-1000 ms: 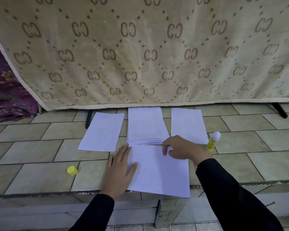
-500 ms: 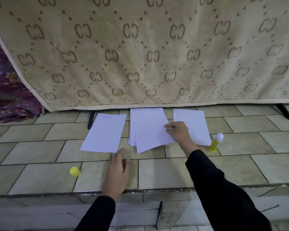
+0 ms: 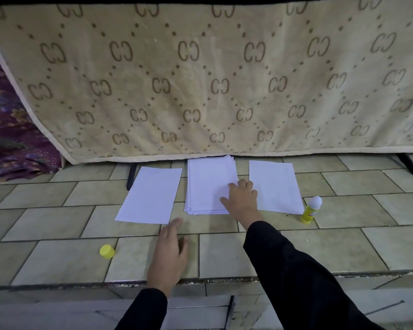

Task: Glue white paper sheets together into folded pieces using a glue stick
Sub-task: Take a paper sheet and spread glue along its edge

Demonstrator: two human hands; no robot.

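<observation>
White paper stack [image 3: 206,184] is found mid-way along the far edge of the tiled ledge [image 3: 296,253], w/ a single sheet lying apart on each side.

Nearest, by the front edge, the L hand [image 3: 168,256] is held flat w/ fingers straight & nothing gripped. Whether the tiles are touched can't be told. The yellow cap [image 3: 107,251] is seen just left of it on bare tile, well apart from the glue stick [image 3: 311,210].

Further in, the R hand [image 3: 241,198] is laid on the stack's near right corner, fingers spread & flat, nothing pinched as far as can be seen. The left sheet [image 3: 150,195] & right sheet [image 3: 275,186] are touched by neither hand. The glue stick is stood upright, uncapped, just beside the right sheet's near right corner. Behind, a patterned blanket [image 3: 200,79] is hung down to the far edge.

Step judged: the top sheet is either settled onto the stack or drawn off it; which can't be told. Either way, light fingertip pressure is called for so only the top sheet is shifted & the rest are kept squared. If one is drawn off, a corner should be lifted first so 2 sheets aren't dragged, then it should be brought toward the front edge to be pinned by the L hand. The exposed glue tip should be kept clear of stray paper.
</observation>
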